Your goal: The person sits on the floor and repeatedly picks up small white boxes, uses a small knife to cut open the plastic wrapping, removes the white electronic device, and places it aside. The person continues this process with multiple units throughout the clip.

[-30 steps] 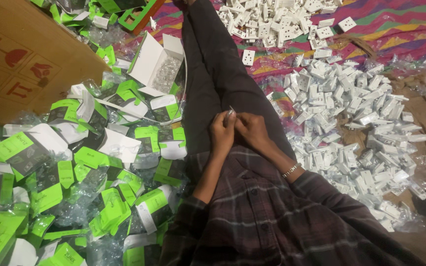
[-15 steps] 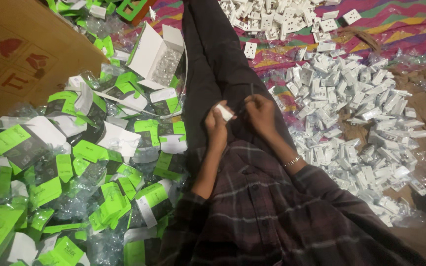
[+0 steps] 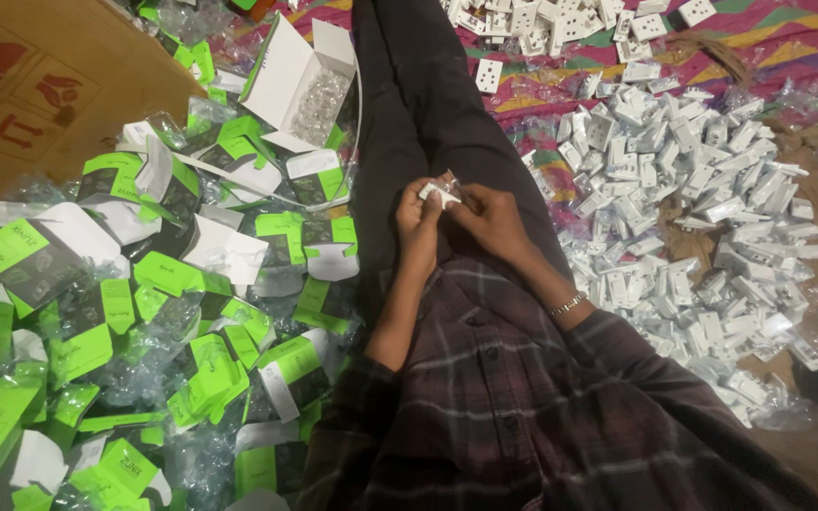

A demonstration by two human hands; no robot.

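Small white plug part (image 3: 441,192) pinched between both hands over the lap, left hand (image 3: 418,220) and right hand (image 3: 489,216) equally near, fingers closed on it, axis running hand to hand.

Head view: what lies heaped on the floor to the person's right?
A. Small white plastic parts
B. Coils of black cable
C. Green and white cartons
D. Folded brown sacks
A: the heap of small white plastic parts lies on the person's right, past the right hand, while the green and white cartons are piled on the other side, beyond the left hand.
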